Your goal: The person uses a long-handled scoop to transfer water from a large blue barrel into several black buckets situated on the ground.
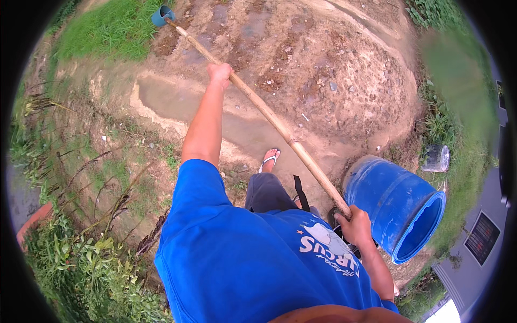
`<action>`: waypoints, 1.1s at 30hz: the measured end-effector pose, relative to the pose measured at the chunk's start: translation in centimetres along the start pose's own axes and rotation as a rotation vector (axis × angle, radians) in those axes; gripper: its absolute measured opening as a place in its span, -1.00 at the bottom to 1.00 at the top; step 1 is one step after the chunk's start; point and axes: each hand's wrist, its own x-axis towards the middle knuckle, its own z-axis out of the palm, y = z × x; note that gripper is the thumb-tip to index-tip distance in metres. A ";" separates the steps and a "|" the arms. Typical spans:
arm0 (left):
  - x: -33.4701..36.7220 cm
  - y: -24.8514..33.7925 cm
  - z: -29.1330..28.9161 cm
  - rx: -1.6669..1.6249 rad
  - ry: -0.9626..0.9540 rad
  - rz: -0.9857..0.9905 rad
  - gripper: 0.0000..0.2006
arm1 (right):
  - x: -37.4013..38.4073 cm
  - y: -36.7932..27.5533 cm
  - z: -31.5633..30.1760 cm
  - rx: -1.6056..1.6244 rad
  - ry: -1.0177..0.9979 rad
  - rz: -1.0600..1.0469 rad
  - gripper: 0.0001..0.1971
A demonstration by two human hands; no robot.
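Observation:
A long wooden pole (pixel 269 116) slants from the upper left to the lower right in front of me. My left hand (pixel 219 74), arm stretched out, is wrapped round it partway up. Close to my body my right hand (pixel 354 223) grips its near end. At the pole's far end is a blue-green bucket (pixel 160 16), tipped on its side beside the grass; how the two are joined is too small to tell. A large open blue barrel (pixel 396 199) stands to the right of my right hand.
Shallow muddy water (pixel 177 99) lies across the soil ahead. A dark bucket-like container (pixel 435 158) sits past the barrel. Bright grass (pixel 107 37) grows at the far left and leafy plants (pixel 86 269) at the near left. My sandalled foot (pixel 270 158) is on the wet ground.

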 end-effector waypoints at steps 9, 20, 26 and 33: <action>-1.4 -4.5 -5.6 0.262 0.006 -0.011 -0.47 | -1.8 3.1 1.1 0.073 -0.123 -0.002 -0.67; -7.1 -8.9 -9.2 0.436 0.090 0.007 -0.48 | -2.6 10.0 4.2 0.343 -0.479 -0.040 -0.78; -13.6 -9.4 -9.5 0.504 0.126 0.037 -0.67 | -4.0 16.3 8.8 0.696 -0.727 0.105 -0.83; -28.9 -11.7 -9.7 0.143 -0.082 -0.043 -0.72 | -9.4 32.0 13.1 0.277 -0.340 -0.119 -0.79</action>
